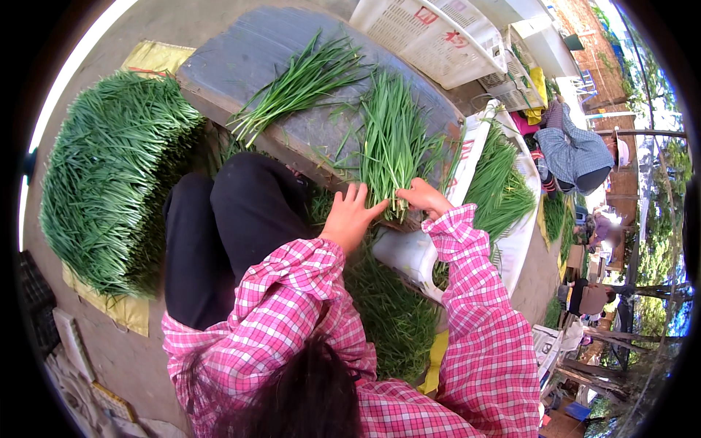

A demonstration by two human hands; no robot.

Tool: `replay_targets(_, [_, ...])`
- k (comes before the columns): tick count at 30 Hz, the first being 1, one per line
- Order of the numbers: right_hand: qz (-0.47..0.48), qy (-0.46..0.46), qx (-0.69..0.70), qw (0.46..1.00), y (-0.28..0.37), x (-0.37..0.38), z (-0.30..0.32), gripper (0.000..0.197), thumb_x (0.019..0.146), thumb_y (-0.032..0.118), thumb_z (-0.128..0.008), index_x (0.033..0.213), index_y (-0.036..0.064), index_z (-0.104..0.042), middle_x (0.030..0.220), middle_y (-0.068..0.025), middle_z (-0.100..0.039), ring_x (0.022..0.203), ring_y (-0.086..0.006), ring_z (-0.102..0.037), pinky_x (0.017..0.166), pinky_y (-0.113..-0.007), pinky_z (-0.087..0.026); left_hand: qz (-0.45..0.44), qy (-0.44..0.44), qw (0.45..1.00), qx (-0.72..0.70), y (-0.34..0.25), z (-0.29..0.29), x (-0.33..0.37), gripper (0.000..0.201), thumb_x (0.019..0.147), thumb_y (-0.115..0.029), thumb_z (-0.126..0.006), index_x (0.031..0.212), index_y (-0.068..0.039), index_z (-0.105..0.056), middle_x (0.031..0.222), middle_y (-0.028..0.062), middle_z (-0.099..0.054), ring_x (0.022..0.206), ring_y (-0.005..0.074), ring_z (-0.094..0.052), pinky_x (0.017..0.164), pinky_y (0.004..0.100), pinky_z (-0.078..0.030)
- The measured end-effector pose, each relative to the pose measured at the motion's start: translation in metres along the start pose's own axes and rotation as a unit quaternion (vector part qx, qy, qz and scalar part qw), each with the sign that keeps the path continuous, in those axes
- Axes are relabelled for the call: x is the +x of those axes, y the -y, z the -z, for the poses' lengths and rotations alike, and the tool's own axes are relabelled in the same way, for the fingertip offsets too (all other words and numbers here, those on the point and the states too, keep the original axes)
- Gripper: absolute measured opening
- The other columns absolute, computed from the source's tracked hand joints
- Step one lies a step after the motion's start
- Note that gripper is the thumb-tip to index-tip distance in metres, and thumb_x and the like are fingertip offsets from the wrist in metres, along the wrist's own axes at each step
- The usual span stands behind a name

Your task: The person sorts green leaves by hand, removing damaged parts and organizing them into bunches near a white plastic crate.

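Stems of the nearer green bunch (393, 131) point toward me at 6 o'clock, their pale cut ends at the near edge of the grey-blue desk (241, 55), and the leaves fan out toward 12. I judge the step in hand to be tidying those ends, and from my remote seat I'd say the next move calls for fine fingertip work there, with the bunch held steady so that nothing fans apart.

The left hand (353, 219) sits at 8 o'clock of the stem ends: its grip is spread, fingers raised, the thumb reaching to the stems and seemingly touching them. The right hand (428, 198) comes in from 4 o'clock, its grip curled, with a fingertip at the stems; I cannot tell whether it pinches any.

From the hands, a second bunch (303, 87) lies at 11 o'clock on the desk, apart from the first. A big stacked heap (109, 182) stands at 9, and more loose greens (504, 190) at 3.
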State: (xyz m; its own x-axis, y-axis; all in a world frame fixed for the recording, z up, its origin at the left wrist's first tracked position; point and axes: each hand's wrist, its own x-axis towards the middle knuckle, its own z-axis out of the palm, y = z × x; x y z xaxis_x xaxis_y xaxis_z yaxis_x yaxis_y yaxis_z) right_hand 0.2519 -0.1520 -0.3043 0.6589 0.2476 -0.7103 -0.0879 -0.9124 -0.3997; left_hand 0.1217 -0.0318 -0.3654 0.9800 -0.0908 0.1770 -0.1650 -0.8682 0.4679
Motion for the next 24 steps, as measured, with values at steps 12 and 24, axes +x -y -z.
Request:
replay_targets(12, [-0.056, 0.071, 0.154, 0.984, 0.004, -0.005, 0.014, 0.021, 0.077, 0.017, -0.055, 0.085, 0.0005, -0.044, 0.075, -0.0036, -0.054, 0.066, -0.01, -0.054, 0.062, -0.023, -0.045, -0.064, 0.034, 0.997, -0.011, 0.005, 0.0, 0.008, 0.055, 0.067, -0.009, -0.051, 0.118, -0.027, -0.039, 0.102, 0.0148, -0.043, 0.097, 0.0265, -0.04, 0.072, 0.0341, -0.034])
replay_targets(24, [-0.101, 0.066, 0.273, 0.954, -0.008, -0.001, 0.018, 0.013, 0.076, 0.01, -0.057, 0.08, -0.0024, -0.055, 0.073, -0.0062, -0.057, 0.066, -0.0136, -0.057, 0.062, -0.025, -0.048, -0.071, -0.015, 0.997, -0.003, 0.005, -0.029, 0.024, 0.048, 0.071, -0.012, -0.049, 0.115, -0.031, -0.042, 0.086, 0.0061, -0.044, 0.087, 0.0207, -0.042, 0.066, 0.0319, -0.034])
